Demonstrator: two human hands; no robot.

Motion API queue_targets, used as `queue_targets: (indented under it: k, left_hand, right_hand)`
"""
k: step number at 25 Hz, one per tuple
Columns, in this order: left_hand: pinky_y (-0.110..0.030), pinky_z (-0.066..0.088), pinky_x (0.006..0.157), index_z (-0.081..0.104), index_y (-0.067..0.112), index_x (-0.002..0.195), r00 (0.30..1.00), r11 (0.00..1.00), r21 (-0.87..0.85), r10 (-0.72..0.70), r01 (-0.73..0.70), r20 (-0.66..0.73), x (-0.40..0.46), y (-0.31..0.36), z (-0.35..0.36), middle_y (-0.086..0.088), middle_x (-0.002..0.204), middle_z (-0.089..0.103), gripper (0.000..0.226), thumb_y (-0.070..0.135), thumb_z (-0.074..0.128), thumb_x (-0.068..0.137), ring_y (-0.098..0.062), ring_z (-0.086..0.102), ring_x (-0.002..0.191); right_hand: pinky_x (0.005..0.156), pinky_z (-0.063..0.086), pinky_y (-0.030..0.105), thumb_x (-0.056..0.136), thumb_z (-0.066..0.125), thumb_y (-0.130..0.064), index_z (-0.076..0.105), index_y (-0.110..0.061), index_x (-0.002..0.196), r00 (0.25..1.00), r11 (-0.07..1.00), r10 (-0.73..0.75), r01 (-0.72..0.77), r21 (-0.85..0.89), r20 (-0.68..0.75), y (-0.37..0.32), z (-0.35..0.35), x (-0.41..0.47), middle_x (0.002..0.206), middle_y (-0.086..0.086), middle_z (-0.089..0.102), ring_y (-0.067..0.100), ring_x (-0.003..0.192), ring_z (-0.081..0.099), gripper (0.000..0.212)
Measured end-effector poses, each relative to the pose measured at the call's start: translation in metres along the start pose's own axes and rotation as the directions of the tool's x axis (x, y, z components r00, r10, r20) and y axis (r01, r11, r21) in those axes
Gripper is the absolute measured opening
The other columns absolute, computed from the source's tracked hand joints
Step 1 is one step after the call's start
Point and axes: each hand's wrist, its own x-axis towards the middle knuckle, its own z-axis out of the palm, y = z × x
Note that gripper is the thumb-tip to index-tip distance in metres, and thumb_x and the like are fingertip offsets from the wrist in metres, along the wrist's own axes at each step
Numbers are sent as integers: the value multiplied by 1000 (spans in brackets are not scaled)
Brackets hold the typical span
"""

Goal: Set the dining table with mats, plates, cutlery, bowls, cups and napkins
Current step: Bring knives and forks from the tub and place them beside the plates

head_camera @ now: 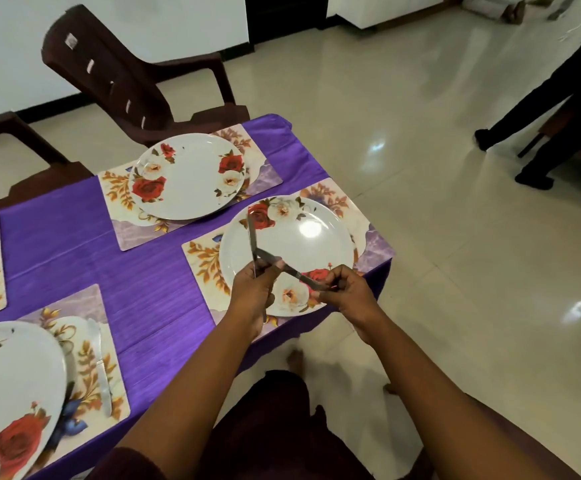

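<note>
Over the near corner of a table under a purple tablecloth [74, 244], a person's left hand [252, 289] grips an upright knife [251, 237] while the right hand [346, 289] pinches the handle of a second piece of cutlery [290, 270], the two crossing above a rose-patterned plate [292, 244]. That plate sits on a floral mat [202, 268] at the table edge. A second plate [188, 174] rests on its own mat [122, 220] beyond. At lower left, a third plate [8, 386] lies on a mat [88, 306] with a knife [103, 386] beside it. Two brown chairs [126, 81] stand behind; another person's legs [552, 126] cross the tiled floor [438, 237].
</note>
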Motion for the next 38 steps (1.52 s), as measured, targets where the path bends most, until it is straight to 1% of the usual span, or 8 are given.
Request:
queue_targets:
  k: [5, 9, 13, 16, 19, 22, 26, 38]
  left_hand:
    - [-23, 28, 43, 71, 9, 99, 996, 999, 32, -6, 8, -84, 39, 21, 43, 6, 54, 49, 19, 21, 75, 85, -12, 29, 50]
    - [-22, 33, 49, 69, 11, 88, 998, 983, 173, 53, -60, 43, 66, 40, 89, 3, 72, 64, 12, 19, 77, 82, -10, 45, 56]
    - [-22, 47, 63, 72, 8, 84, 961, 950, 174, 237, -260, 140, 91, 50, 125, 1, 77, 71, 11, 9, 80, 77, -5, 62, 64]
    - [-23, 44, 69, 74, 17, 78, 882, 855, 246, 396, -456, 257, 109, 57, 134, 8, 81, 66, 13, 7, 82, 73, 0, 56, 71]
    - [-12, 39, 69, 76, 20, 85, 851, 746, 437, 336, -502, 404, 123, 55, 140, 11, 90, 61, 16, 8, 81, 75, 7, 54, 77]
    - [-16, 44, 80, 74, 22, 93, 940, 852, 435, 174, -293, 292, 131, 42, 148, 11, 103, 68, 26, -1, 67, 85, -1, 60, 101]
    - [-20, 46, 80, 69, 19, 99, 984, 891, 418, 166, -178, 64, 144, 41, 155, 10, 104, 67, 23, 0, 63, 88, -11, 60, 106]
    - [-29, 50, 87, 57, 9, 102, 977, 890, 439, 185, -122, -104, 169, 46, 194, 1, 103, 71, 28, 10, 76, 81, -14, 66, 97]
  right_hand:
    - [71, 56, 24, 95, 60, -17, 61, -14, 103, 1000, 999, 20, -19, -32, 8, -31, -25, 36, 92, 2, 74, 19, 83, 71, 8]
    - [59, 48, 21, 95, 60, -25, 67, -16, 107, 994, 987, -108, 105, -124, -12, -72, -46, 83, 83, -1, 66, 8, 62, 59, 16]
    - [48, 35, 25, 101, 47, -39, 65, -9, 94, 988, 996, 93, -92, -15, 124, -113, -58, 127, 60, 6, 55, 13, 48, 47, 35]
    - [52, 45, 23, 99, 52, -19, 63, -9, 93, 955, 975, 170, -199, 98, 243, -121, -71, 146, 73, 10, 62, 16, 58, 60, 16]
    - [58, 52, 25, 90, 60, 1, 61, -7, 99, 961, 967, 167, -203, 151, 221, -114, -90, 160, 81, 12, 68, 18, 65, 65, 12]
    - [62, 56, 34, 83, 68, 8, 56, -8, 107, 976, 980, 200, -197, -35, 85, -95, -105, 177, 88, 19, 69, 24, 74, 67, 31]
    - [81, 58, 50, 74, 77, 3, 67, -12, 84, 976, 912, 216, -214, -351, -32, -52, -115, 189, 85, 15, 73, 34, 82, 71, 21]
    - [74, 51, 22, 78, 80, -22, 72, -15, 85, 998, 720, 44, -6, -694, 37, -24, -126, 210, 86, 0, 72, 14, 73, 61, 12]
